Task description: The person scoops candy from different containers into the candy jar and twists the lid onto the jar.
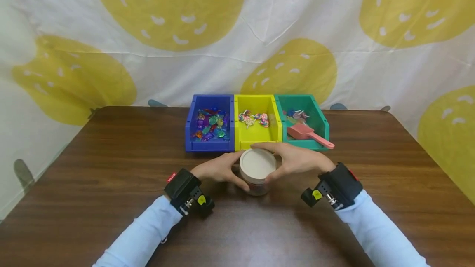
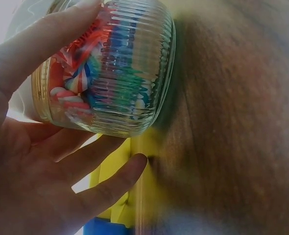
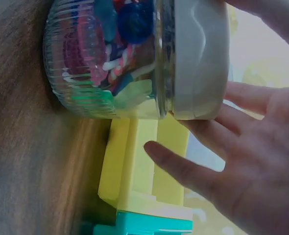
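A ribbed glass jar (image 1: 257, 189) stands upright on the table in front of the bins, with a white lid (image 1: 257, 162) on it. Wrapped candies and lollipops (image 2: 78, 78) show through its glass. My left hand (image 1: 221, 168) holds the jar from the left, its thumb across the glass near the rim. From the right, my right hand (image 1: 298, 160) grips around the lid (image 3: 201, 58), thumb on the near side and fingers on the far side. In both wrist views, some fingers extend away from the jar.
Behind the jar, three bins stand side by side: a blue bin (image 1: 209, 146) of gem-like pieces, a yellow bin (image 1: 258, 135) of lollipops, and a green bin (image 1: 324, 125) with some sweets. A pink scoop (image 1: 302, 131) leans over the green bin's front edge. A patterned cloth (image 1: 208, 73) hangs behind the table (image 1: 92, 201).
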Demonstrator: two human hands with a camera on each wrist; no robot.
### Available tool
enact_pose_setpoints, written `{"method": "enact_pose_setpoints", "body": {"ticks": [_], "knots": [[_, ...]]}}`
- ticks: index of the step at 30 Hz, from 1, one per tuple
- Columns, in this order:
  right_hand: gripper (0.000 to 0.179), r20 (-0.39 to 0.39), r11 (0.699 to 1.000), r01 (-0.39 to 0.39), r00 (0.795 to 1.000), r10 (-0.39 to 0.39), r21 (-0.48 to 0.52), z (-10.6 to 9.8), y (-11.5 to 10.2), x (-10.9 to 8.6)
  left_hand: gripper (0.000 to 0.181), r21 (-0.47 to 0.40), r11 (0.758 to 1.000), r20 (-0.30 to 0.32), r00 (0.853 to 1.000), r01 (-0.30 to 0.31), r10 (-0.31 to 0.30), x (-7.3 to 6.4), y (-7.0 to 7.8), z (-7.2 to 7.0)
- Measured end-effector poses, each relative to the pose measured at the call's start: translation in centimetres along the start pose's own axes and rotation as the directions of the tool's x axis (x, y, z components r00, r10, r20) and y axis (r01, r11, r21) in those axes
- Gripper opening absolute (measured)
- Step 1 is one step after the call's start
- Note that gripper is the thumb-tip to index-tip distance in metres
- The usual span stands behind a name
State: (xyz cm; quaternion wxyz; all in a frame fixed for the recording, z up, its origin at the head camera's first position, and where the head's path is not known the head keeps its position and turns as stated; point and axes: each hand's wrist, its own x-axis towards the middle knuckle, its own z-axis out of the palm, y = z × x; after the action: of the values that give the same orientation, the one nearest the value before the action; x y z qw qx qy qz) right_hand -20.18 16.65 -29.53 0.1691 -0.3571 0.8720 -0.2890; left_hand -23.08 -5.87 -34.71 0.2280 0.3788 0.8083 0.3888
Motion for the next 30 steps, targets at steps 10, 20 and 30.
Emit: {"method": "enact_pose_setpoints", "body": {"ticks": [10, 20, 30], "knots": [[0.083, -0.109, 0.993, -0.009, 0.994, -0.004, -0.114, 0.9, -0.6, -0.1, 0.082, 0.010, 0.999, -0.009, 0.999, -0.044, 0.044, -0.1, 0.2, 0.0], [0.082, -0.242, 0.969, -0.143, 0.966, 0.092, -0.203, 2.0, -1.3, 0.3, 0.081, 0.000, 0.998, -0.006, 0.998, -0.059, 0.059, -0.1, 0.0, 0.1], [0.095, -0.049, 1.000, 0.004, 0.999, -0.004, -0.012, 0.7, 0.1, -0.4, 0.080, 0.003, 0.999, -0.003, 0.999, -0.043, 0.043, -0.1, 0.1, 0.1]]}}
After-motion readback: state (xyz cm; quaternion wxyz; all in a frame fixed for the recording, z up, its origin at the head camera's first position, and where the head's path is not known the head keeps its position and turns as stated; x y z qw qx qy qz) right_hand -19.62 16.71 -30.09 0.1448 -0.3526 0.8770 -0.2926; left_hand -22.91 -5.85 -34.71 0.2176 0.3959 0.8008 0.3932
